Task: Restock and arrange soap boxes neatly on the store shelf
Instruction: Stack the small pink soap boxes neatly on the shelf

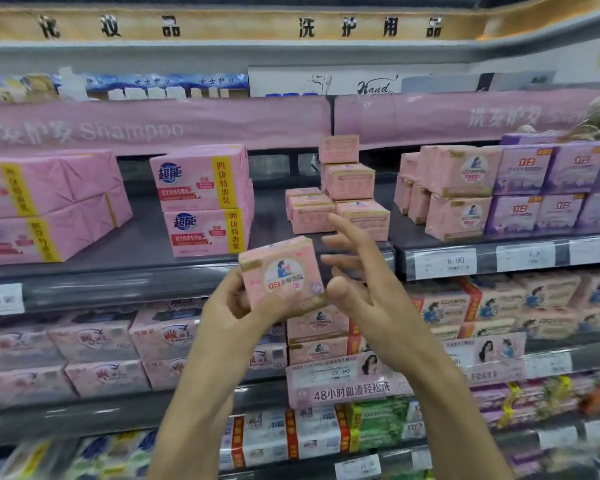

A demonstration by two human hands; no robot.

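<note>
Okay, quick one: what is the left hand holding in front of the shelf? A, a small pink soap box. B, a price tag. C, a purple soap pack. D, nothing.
A: the left hand curls its fingers round a small pink soap box, while the right hand hovers beside it, fingers spread.

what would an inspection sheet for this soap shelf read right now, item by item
surface: dark grey shelf board, loaded with stacked goods.
job's things: small pink cardboard soap box held in front of the shelf; uneven pile of matching pink soap boxes on the shelf behind it.
clutter: large pink wrapped multi-packs at left, purple boxes at right.
grippers: left hand grips the small box from below; right hand open, fingers spread beside it.
cables: nothing seen.
surroundings: white price tags on the shelf edge, pink Shampoo banner above, more soap packs on lower shelves.
</note>
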